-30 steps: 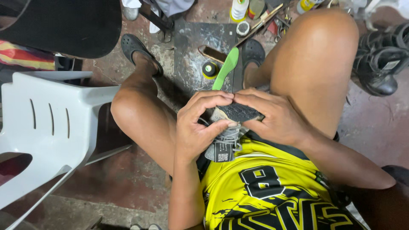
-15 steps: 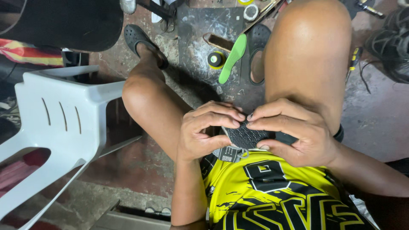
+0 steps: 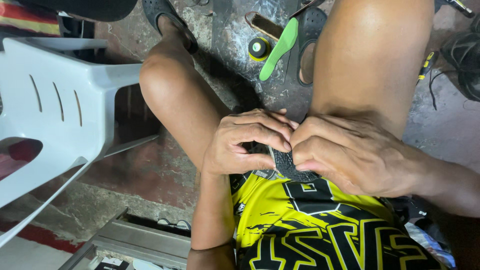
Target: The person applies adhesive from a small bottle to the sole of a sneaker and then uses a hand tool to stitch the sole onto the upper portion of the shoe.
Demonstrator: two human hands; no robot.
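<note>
Two hands pinch one black textured rubber sole piece held at the lap, just above the yellow-and-black jersey; left hand has fingers curled shut on its left edge, right hand clamps its right side, thumbs touching. Farther out on the floor lie a green insole, a small round tin and black sandals; a white plastic chair stands left.
</note>
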